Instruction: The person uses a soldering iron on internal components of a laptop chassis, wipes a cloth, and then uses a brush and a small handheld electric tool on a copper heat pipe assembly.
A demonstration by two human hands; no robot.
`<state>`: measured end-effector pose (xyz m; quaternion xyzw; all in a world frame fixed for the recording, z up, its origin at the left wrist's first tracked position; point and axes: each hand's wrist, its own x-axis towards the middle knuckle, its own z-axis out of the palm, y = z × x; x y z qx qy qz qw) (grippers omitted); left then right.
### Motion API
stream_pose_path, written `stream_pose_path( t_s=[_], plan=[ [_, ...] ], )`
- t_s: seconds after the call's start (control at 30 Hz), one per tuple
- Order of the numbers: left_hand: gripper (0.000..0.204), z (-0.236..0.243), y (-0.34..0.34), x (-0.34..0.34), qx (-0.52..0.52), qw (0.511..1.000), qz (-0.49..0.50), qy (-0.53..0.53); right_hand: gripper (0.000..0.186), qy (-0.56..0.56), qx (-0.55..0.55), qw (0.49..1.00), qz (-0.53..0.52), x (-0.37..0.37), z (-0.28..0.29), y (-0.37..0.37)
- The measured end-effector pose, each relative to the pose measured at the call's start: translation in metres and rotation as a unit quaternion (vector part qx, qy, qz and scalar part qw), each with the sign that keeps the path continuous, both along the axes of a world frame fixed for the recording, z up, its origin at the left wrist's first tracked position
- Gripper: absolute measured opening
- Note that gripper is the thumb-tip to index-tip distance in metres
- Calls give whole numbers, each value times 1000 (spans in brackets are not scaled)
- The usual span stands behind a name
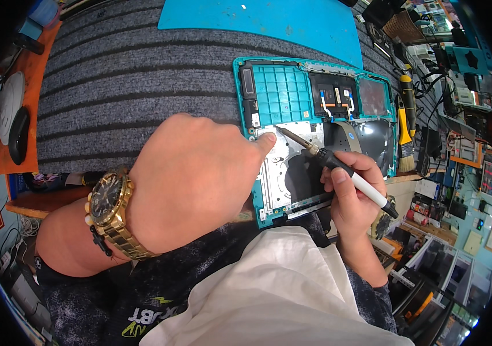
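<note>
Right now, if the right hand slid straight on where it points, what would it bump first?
Probably the silver plate: the soldering iron in the right hand leads, its tip at or just above it. The left hand is close by; depth is unclear.

Soldering iron (pixel 369 191) in right grip (pixel 354 209) over teal laptop shell (pixel 283 92)

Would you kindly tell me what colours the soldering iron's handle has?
The handle is white with black ends, best seen in the head view.
</note>
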<state>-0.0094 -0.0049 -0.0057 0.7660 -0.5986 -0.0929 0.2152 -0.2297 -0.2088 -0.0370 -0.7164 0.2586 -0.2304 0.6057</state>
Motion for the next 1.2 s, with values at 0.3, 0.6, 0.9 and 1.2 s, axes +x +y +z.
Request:
stream_pose_path(
  t_s=[0.3, 0.6, 0.9, 1.2],
  plan=[
    [48, -2, -2, 0, 1, 1000, 1, -14, 25, 23, 10, 1000, -8, 6, 6, 1],
    [49, -3, 0, 0, -23, 1000, 2, -13, 34, -98, -39, 994, 24, -1, 2, 0],
    [55, 1, 2, -1, 9, 1000, 1, -6, 37, -42, -394, 898, 189, 55, 25, -2],
    [61, -4, 4, -1, -2, 1000, 3, -31, 46, 10, -465, 846, 260, 78, 20, 3]
  ],
)
